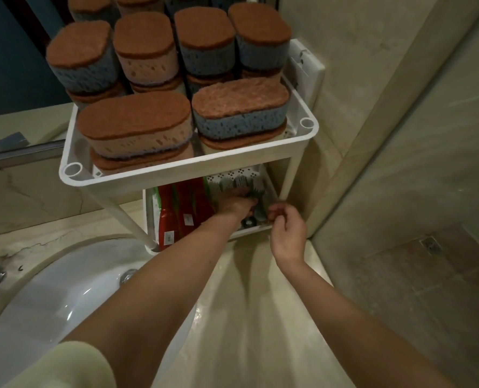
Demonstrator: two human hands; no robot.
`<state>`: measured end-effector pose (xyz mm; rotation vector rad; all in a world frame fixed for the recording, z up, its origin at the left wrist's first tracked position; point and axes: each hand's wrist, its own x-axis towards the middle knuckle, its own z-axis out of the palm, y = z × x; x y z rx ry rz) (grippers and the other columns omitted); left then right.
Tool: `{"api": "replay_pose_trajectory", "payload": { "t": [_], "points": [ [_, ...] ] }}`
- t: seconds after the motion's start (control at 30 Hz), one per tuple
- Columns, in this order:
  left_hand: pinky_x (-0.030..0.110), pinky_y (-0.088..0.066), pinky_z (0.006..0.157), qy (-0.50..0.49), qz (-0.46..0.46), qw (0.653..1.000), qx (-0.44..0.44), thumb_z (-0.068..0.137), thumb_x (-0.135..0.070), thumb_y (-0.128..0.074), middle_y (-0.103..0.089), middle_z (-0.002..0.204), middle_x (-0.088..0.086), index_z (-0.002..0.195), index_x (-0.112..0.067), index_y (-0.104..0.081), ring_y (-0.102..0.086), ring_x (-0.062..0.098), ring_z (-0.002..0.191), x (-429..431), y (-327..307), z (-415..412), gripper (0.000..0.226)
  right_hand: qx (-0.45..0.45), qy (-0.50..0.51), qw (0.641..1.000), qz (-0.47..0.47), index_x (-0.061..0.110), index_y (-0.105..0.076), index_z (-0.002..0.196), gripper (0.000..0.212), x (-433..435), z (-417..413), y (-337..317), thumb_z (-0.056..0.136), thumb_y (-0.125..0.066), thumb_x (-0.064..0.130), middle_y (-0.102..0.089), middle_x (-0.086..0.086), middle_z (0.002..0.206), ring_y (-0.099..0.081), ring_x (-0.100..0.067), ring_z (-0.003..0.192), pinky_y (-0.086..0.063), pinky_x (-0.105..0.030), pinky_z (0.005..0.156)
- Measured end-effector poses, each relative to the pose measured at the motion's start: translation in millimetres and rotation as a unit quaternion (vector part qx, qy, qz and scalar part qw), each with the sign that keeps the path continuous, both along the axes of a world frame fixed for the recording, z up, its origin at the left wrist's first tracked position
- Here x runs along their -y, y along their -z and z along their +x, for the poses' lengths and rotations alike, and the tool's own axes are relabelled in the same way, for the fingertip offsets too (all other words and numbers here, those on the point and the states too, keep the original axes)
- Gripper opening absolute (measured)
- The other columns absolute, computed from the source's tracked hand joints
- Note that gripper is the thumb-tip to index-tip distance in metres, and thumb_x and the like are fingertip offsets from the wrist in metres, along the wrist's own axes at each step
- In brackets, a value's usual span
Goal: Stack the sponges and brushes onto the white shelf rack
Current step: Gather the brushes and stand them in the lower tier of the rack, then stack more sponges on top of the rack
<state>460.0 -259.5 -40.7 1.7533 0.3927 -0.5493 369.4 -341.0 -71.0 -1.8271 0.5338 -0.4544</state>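
Six sponge stacks (137,127) fill the white shelf rack's (182,169) top tier above both hands, so the left hand (234,204) reaches into the lower tier, fingers curled on grey brushes (242,183) right of three red packets (182,208), while the right hand (287,231) hovers half-closed, apparently empty.

The upper tier of the white shelf rack (188,166) hid most of the lower one. The left hand (234,204) reached under it, fingertips lost among dim grey brushes (241,182) (too murky to count). Rear sponges (137,1) ran off the top edge.
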Motion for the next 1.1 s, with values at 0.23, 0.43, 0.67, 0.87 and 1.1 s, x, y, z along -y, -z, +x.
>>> {"api": "replay_pose_trajectory", "payload": {
  "t": [0.23,0.43,0.67,0.87,1.1],
  "points": [
    [0.027,-0.057,0.079,0.032,-0.01,0.999,-0.011,0.089,0.006,-0.059,-0.059,0.127,0.013,0.133,-0.012,-0.055,-0.064,0.023,0.097,0,-5,-3,0.048,-0.014,0.018,0.999,0.026,0.029,-0.059,0.076,0.04,0,2,1,0.086,-0.04,-0.005,-0.065,-0.007,0.09,-0.061,-0.019,0.085,-0.053,-0.039,0.083],
    [0.03,-0.056,0.086,0.011,-0.021,0.999,0.021,0.09,0.002,-0.058,-0.064,0.104,0.008,0.131,-0.013,-0.057,-0.062,0.018,0.089,-3,-8,-17,0.043,-0.019,-0.007,0.999,0.028,0.025,-0.06,0.077,0.037,1,-3,0,0.086,-0.04,-0.004,-0.064,-0.004,0.087,-0.059,-0.016,0.084,-0.048,-0.028,0.077],
    [0.022,-0.055,0.066,-0.047,-0.078,0.993,0.077,0.09,0.007,-0.053,-0.065,0.088,0.001,0.111,-0.012,-0.059,-0.065,0.013,0.075,-28,-15,-59,0.028,0.009,-0.032,0.999,-0.006,0.012,-0.065,0.099,0.033,-17,-18,-9,0.086,-0.042,-0.007,-0.056,0.001,0.105,-0.054,-0.01,0.094,-0.039,-0.012,0.081],
    [0.021,-0.052,0.062,-0.109,-0.084,0.983,0.121,0.088,0.002,-0.058,-0.069,0.093,0.003,0.111,-0.015,-0.06,-0.066,0.014,0.079,-76,-7,-112,0.028,-0.022,-0.11,0.994,0.015,0.024,-0.06,0.105,0.029,-51,-36,-6,0.092,-0.049,0.001,-0.059,0.002,0.113,-0.058,-0.013,0.102,-0.047,-0.027,0.091],
    [0.023,-0.052,0.066,-0.247,-0.089,0.958,0.112,0.089,0.002,-0.05,-0.069,0.089,0.003,0.109,-0.013,-0.06,-0.064,0.014,0.075,-147,0,-173,0.027,-0.063,-0.232,0.971,-0.006,0.03,-0.06,0.109,0.028,-120,-60,-3,0.093,-0.052,0.009,-0.063,0.01,0.111,-0.059,-0.008,0.1,-0.047,-0.022,0.082]
  ]
}}
